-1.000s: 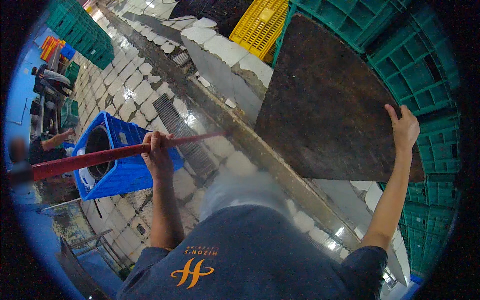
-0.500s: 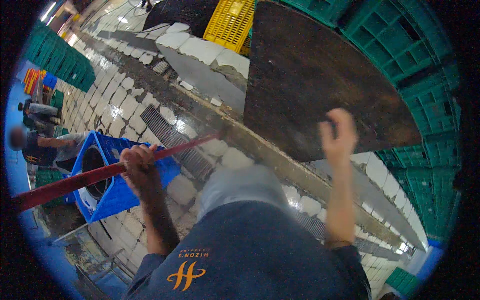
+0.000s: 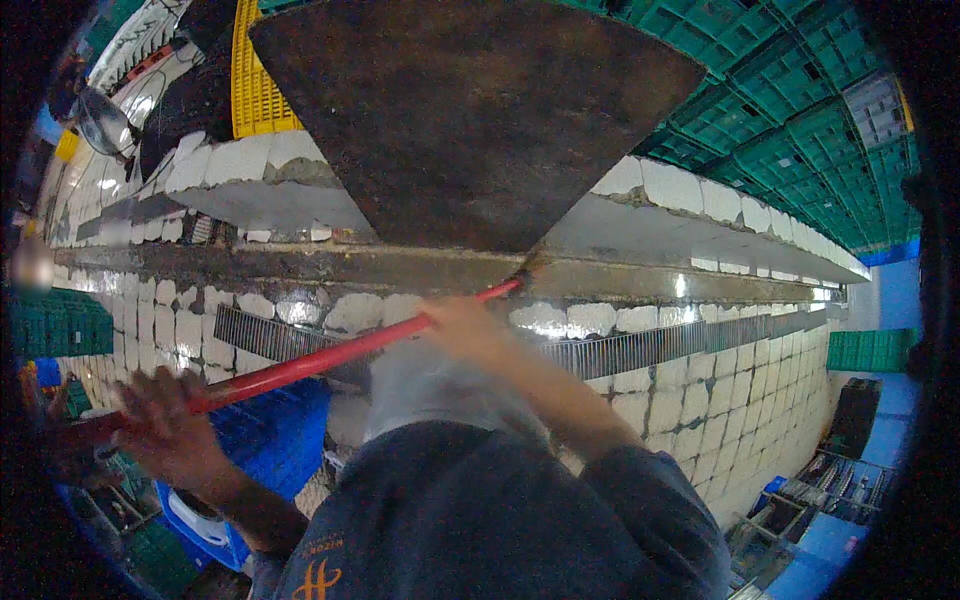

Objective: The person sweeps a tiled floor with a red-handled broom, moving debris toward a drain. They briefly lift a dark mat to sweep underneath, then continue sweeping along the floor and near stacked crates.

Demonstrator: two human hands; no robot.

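A long red pole [image 3: 310, 362] runs slantwise in front of me from the lower left to the middle. My left hand [image 3: 165, 425] is closed round it near its rear end, at the far left. Further up the pole, my right hand [image 3: 462, 325] grips it, slightly blurred. The pole's far end points down at the wet gutter [image 3: 620, 277], close to the lower edge of a large dark brown board [image 3: 480, 110]. A small dark part shows at that end, too unclear to name.
Green crates [image 3: 770, 110] stand stacked behind the board, with a yellow crate [image 3: 262, 95] to its left. A metal drain grate [image 3: 640, 352] crosses the white tiled floor [image 3: 700, 410]. A blue bin [image 3: 275, 430] stands beneath my left arm. White-topped low ledges [image 3: 700, 195] flank the board.
My right hand, free before, now holds the pole. My left hand has shifted toward the pole's rear end. The view has turned, so the gutter now runs across it.
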